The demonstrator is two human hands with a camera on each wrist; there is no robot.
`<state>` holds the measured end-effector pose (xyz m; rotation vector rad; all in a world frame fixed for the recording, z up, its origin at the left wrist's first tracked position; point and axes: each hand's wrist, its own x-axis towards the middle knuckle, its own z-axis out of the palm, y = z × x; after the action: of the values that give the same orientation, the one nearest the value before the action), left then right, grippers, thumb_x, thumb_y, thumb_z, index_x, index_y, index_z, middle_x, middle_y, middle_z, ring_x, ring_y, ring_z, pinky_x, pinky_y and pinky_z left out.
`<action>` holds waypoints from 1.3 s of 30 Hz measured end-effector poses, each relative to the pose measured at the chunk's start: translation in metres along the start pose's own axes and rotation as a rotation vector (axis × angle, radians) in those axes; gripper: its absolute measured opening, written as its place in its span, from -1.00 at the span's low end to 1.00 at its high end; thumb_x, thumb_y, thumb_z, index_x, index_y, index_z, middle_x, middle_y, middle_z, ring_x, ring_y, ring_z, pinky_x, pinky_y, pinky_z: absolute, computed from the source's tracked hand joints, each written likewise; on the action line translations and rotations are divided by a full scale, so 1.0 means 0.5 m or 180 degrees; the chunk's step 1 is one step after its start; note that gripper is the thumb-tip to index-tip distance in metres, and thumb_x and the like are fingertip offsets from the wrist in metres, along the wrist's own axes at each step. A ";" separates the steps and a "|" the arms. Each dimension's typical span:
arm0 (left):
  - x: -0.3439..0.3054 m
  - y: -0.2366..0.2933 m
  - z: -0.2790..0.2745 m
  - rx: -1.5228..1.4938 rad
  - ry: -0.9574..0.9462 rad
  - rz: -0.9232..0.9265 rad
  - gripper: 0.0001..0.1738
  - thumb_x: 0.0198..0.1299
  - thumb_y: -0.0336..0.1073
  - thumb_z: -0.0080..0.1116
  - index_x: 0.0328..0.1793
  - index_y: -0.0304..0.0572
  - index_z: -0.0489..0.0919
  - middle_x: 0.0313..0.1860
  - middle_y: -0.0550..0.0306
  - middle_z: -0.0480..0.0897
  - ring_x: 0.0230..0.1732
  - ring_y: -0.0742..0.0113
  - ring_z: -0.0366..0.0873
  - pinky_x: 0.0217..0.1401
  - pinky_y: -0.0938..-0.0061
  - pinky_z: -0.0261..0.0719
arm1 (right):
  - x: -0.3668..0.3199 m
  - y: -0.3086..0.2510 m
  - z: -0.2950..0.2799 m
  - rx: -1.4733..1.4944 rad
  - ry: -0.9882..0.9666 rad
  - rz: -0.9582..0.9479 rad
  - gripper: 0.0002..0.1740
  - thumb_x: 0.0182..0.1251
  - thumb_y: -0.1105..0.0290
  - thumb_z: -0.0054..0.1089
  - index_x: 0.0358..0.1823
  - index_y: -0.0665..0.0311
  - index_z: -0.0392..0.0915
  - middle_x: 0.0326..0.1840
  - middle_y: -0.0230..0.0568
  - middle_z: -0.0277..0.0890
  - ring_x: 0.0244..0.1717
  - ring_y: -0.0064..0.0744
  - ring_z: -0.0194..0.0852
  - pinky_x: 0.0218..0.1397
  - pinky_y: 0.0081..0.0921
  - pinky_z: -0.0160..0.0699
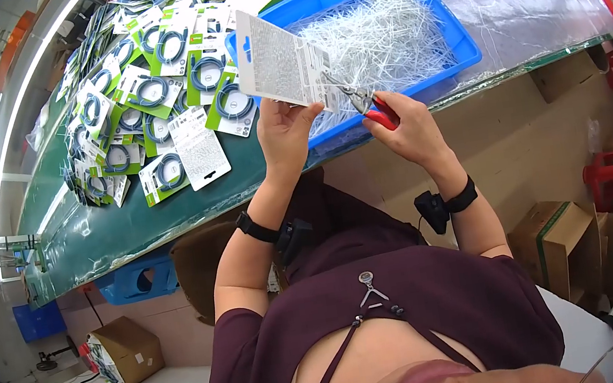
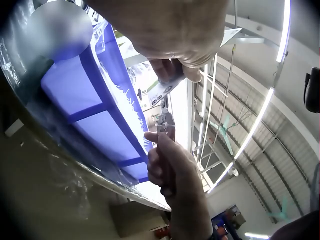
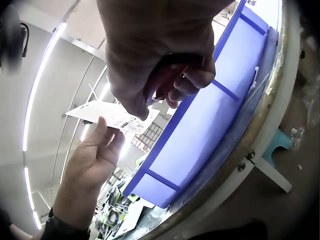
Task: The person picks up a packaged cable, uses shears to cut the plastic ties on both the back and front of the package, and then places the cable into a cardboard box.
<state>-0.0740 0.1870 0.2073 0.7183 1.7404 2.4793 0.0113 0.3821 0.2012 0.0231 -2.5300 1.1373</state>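
My left hand [image 1: 285, 137] pinches a printed cardboard packaging card [image 1: 277, 61] by its lower edge, back side up, above the near rim of a blue bin. In my right hand [image 1: 415, 132] is a pair of cutting pliers [image 1: 361, 98] with red handles, fingers wrapped round the grips. The pliers' tip is right at the card's right end. The left wrist view shows the metal plier head [image 2: 163, 120] pointing at the card. From the right wrist, the left thumb and fingers [image 3: 102, 150] show at the card's edge.
Thin white strips [image 1: 387, 41] fill the blue bin [image 1: 466, 49] on the green-covered table [image 1: 161, 229]. Left of it lies a large heap of carded blue-grey cables [image 1: 153, 91], one card [image 1: 199, 148] face down nearby. Cardboard boxes [image 1: 556, 241] and a red stool [image 1: 608, 182] stand right.
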 end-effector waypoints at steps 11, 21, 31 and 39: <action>-0.012 -0.017 0.003 0.0616 -0.0148 0.0228 -0.49 0.11 -0.61 0.31 0.18 -0.43 0.38 0.03 -0.03 0.61 0.02 0.29 0.63 0.11 0.44 0.60 | 0.024 -0.016 -0.023 -0.0088 0.0148 -0.0183 -0.41 0.18 0.23 0.35 0.15 0.43 0.39 -0.14 -0.10 0.46 -0.17 -0.23 0.48 -0.06 -0.39 0.49; -0.027 -0.024 0.013 0.0544 -0.0174 0.0166 -0.50 0.10 -0.59 0.33 0.17 -0.43 0.39 0.01 -0.01 0.63 0.00 0.28 0.65 0.09 0.44 0.61 | 0.033 -0.028 -0.010 0.0071 0.0075 -0.0039 -0.44 0.18 0.22 0.35 0.12 0.42 0.43 -0.12 -0.03 0.50 -0.14 -0.19 0.51 -0.04 -0.39 0.49; -0.021 -0.002 0.023 0.0039 -0.0098 -0.0170 -0.53 0.13 -0.62 0.27 0.15 -0.40 0.36 0.01 -0.01 0.61 0.02 0.30 0.63 0.10 0.47 0.60 | -0.001 -0.019 -0.013 0.0275 -0.0187 0.0518 -0.45 0.14 0.28 0.38 0.10 0.42 0.44 -0.10 0.00 0.52 -0.10 -0.11 0.53 0.01 -0.36 0.48; -0.015 0.002 0.019 0.0118 -0.0079 -0.0096 -0.55 0.15 -0.63 0.24 0.14 -0.40 0.35 0.02 -0.01 0.60 0.04 0.30 0.62 0.10 0.47 0.61 | -0.035 -0.020 -0.007 0.0048 -0.0133 -0.0326 -0.38 0.11 0.33 0.38 0.18 0.37 0.35 -0.14 -0.10 0.40 -0.12 -0.22 0.45 0.02 -0.40 0.45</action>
<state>-0.0635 0.1931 0.2082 0.7170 1.7795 2.4145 0.0306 0.3759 0.2046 0.1802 -2.5250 1.1265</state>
